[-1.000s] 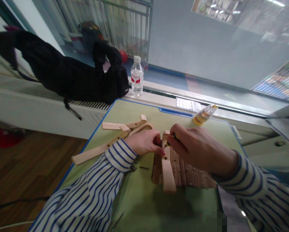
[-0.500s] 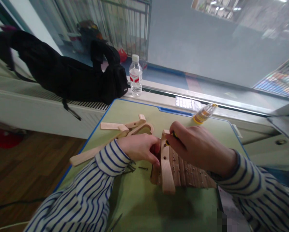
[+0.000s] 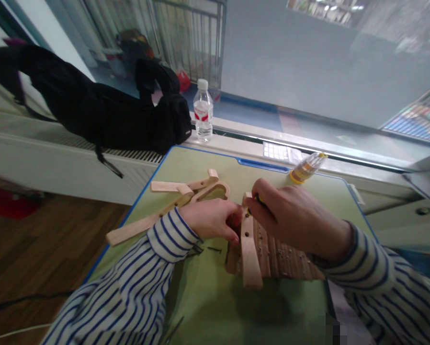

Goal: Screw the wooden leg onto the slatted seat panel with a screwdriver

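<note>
A pale wooden piece with drilled holes (image 3: pixel 251 266) lies against a brown ridged block (image 3: pixel 283 258) dotted with small fasteners. My left hand (image 3: pixel 215 218) curls round the wooden piece's left side, thumb and fingers pressed to it; its inner fingertips are partly hidden. Closed in my right hand (image 3: pixel 294 215) is a yellow-and-black screwdriver (image 3: pixel 260 200), mostly covered by the fingers, its lower end at one of the upper holes. Loose screws (image 3: pixel 214 249) lie on the table left of the block. More pale wooden parts (image 3: pixel 172 187) rest beyond my left wrist.
The green table (image 3: pixel 204 297) has a blue edge. At its far right stands a clear tapered bottle with yellow ends (image 3: pixel 307 167). On the sill beyond are a water bottle (image 3: pixel 203 112), a black bag (image 3: pixel 103 115) and a white sheet (image 3: pixel 276 151). A window rises behind.
The whole view has shifted very slightly. Both hands keep their hold, and the wooden piece and screwdriver stay together in nearly the same pose.
</note>
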`<action>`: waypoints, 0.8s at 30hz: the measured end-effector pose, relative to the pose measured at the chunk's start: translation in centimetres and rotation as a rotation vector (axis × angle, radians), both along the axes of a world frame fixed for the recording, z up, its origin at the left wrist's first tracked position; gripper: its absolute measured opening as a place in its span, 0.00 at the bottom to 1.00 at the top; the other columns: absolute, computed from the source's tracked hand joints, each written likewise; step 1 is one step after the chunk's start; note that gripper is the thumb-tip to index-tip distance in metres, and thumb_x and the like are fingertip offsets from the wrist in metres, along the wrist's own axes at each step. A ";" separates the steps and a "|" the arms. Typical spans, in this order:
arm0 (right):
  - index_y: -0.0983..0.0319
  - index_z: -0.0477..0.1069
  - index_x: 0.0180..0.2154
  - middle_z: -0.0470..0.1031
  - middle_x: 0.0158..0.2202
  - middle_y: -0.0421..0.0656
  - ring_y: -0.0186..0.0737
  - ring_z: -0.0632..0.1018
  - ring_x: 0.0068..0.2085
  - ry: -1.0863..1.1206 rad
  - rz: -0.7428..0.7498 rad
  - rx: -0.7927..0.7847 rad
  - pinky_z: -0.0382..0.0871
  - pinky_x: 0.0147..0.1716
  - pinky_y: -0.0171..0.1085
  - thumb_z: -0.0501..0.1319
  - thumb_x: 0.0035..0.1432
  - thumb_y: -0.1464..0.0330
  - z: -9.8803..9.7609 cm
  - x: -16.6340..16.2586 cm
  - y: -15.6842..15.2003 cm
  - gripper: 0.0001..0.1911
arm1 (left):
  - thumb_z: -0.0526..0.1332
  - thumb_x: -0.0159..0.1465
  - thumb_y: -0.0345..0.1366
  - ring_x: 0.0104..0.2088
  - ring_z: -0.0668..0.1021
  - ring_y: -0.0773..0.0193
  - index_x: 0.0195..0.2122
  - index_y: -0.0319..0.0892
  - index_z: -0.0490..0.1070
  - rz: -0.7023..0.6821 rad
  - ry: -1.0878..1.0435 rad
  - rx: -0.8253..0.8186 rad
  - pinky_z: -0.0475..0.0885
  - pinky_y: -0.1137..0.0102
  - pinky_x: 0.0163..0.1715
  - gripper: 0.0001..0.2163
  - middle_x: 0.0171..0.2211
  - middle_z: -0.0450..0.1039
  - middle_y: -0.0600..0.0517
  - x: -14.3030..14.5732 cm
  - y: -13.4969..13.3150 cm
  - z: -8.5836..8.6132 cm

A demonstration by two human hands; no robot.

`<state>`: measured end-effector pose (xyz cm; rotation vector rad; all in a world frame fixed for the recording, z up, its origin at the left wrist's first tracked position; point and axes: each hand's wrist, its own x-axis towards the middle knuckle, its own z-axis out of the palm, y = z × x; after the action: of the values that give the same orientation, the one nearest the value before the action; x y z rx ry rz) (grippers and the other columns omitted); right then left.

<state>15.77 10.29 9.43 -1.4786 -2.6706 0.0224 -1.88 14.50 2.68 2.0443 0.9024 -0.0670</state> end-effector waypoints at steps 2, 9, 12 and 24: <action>0.61 0.59 0.34 0.63 0.19 0.36 0.29 0.57 0.19 -0.001 0.009 0.013 0.41 0.21 0.34 0.44 0.64 0.59 0.0 0.0 0.0 0.14 | 0.67 0.50 0.38 0.25 0.70 0.68 0.29 0.41 0.70 -0.003 -0.016 -0.006 0.60 0.74 0.22 0.09 0.25 0.70 0.57 -0.1 0.0 0.2; 0.61 0.60 0.35 0.64 0.19 0.37 0.29 0.57 0.19 0.001 0.006 0.006 0.41 0.21 0.35 0.44 0.64 0.59 0.3 -0.1 -0.2 0.14 | 0.61 0.58 0.41 0.26 0.71 0.69 0.29 0.40 0.72 0.109 -0.256 0.278 0.60 0.75 0.26 0.09 0.25 0.70 0.56 -0.3 0.1 1.4; 0.62 0.61 0.35 0.66 0.20 0.38 0.29 0.58 0.19 -0.018 -0.009 -0.001 0.41 0.21 0.35 0.43 0.65 0.58 0.5 0.0 -0.1 0.16 | 0.62 0.57 0.42 0.25 0.70 0.70 0.29 0.40 0.74 0.167 -0.313 0.341 0.59 0.75 0.25 0.10 0.23 0.71 0.56 0.2 -0.1 1.4; 0.64 0.63 0.38 0.73 0.26 0.45 0.34 0.68 0.24 -0.079 0.011 -0.014 0.48 0.23 0.36 0.41 0.65 0.55 1.6 0.4 0.3 0.21 | 0.61 0.58 0.42 0.24 0.70 0.70 0.30 0.40 0.77 0.256 -0.392 0.441 0.61 0.75 0.25 0.10 0.23 0.72 0.54 0.7 -0.7 1.3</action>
<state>16.18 10.57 10.99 -1.4993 -2.7462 -0.0173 -1.18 13.80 4.00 2.2035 0.9752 0.7043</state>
